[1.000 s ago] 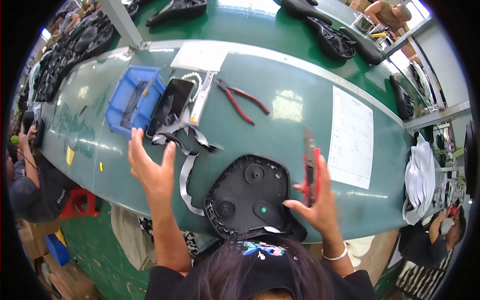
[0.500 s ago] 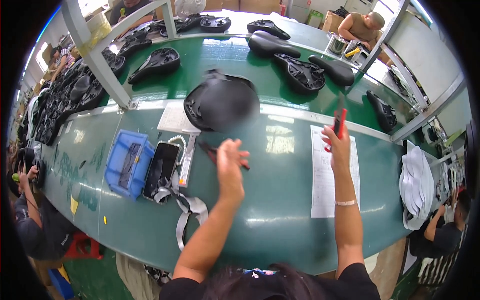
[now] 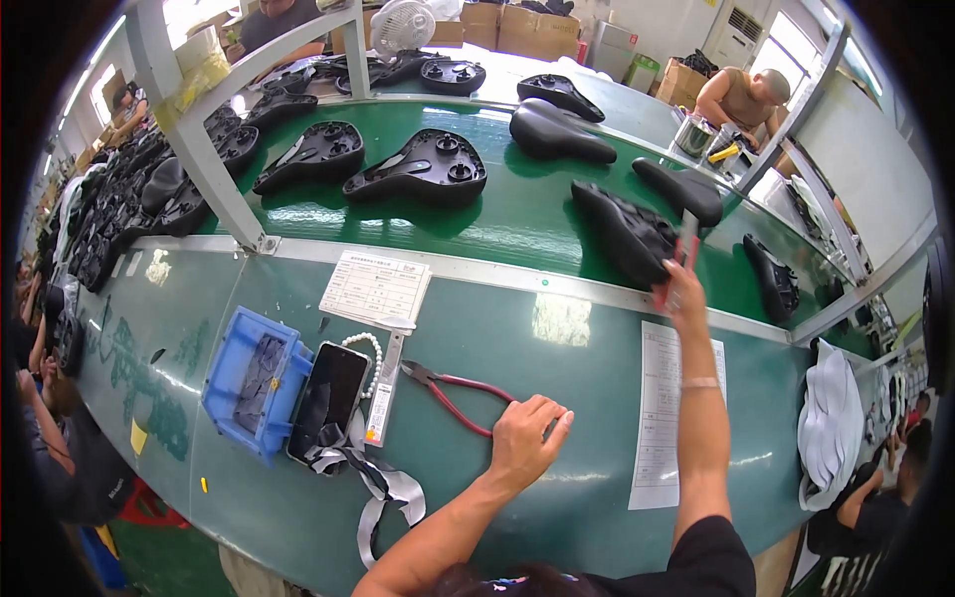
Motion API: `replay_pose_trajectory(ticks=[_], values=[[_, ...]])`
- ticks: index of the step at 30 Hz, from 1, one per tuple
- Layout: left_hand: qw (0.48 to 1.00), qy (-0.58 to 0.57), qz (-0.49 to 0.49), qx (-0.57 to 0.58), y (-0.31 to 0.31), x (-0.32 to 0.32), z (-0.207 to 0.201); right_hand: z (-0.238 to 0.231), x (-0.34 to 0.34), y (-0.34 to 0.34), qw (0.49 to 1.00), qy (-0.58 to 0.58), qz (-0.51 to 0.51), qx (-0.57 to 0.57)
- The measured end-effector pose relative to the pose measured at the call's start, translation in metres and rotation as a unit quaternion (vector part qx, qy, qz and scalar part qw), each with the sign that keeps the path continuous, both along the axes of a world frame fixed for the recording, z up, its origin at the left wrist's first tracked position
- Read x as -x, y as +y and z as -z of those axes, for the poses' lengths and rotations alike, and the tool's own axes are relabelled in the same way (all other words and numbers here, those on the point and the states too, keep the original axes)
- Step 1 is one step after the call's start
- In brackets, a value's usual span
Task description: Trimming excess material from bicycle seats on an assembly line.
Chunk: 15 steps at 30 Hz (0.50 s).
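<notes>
My right hand [image 3: 682, 297] grips a red-handled cutting tool [image 3: 688, 239] with a narrow grey blade pointing away from me; motion blurs it. Just left of that hand, a black bicycle saddle [image 3: 622, 231] lies tilted, underside showing, across the near edge of the green belt; whether the hand touches it I cannot tell. Low over the bench, my left hand [image 3: 525, 438] has loosely bent fingers and nothing visible in them. Beside it lie pliers [image 3: 463, 386] with red handles, spread apart, their handle ends meeting or passing behind the hand.
More saddles [image 3: 428, 169] rest along the green belt [image 3: 398, 224], with a heap at left. On the bench are a blue bin [image 3: 221, 383] of dark scraps, a phone [image 3: 333, 383], a ruler [image 3: 386, 393], paper sheets [image 3: 657, 428] and white pads [image 3: 831, 428]. Metal posts [image 3: 194, 129] rise beyond. People work around.
The blurred saddle in mid-air is gone; a saddle now lies upside down on the belt's left part. My right hand has moved forward to the right-hand saddle, which has shifted nearer. My left hand moved right.
</notes>
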State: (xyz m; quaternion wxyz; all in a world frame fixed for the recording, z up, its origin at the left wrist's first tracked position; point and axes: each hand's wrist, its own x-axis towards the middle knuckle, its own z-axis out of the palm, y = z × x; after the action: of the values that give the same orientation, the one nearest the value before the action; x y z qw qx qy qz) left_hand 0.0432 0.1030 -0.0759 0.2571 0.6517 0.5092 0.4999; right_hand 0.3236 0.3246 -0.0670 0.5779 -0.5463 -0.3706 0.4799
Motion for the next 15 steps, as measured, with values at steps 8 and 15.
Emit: replay_pose_trajectory(ticks=[8,15], values=[[1.0,-0.011,0.012,-0.006,0.002,-0.018,-0.003,-0.106,-0.163,-0.147,0.938,-0.326,0.12,-0.004],[0.998,-0.021,0.004,0.057,-0.006,-0.016,-0.002,-0.1,0.03,0.019,0.975,-0.082,-0.07,-0.193]])
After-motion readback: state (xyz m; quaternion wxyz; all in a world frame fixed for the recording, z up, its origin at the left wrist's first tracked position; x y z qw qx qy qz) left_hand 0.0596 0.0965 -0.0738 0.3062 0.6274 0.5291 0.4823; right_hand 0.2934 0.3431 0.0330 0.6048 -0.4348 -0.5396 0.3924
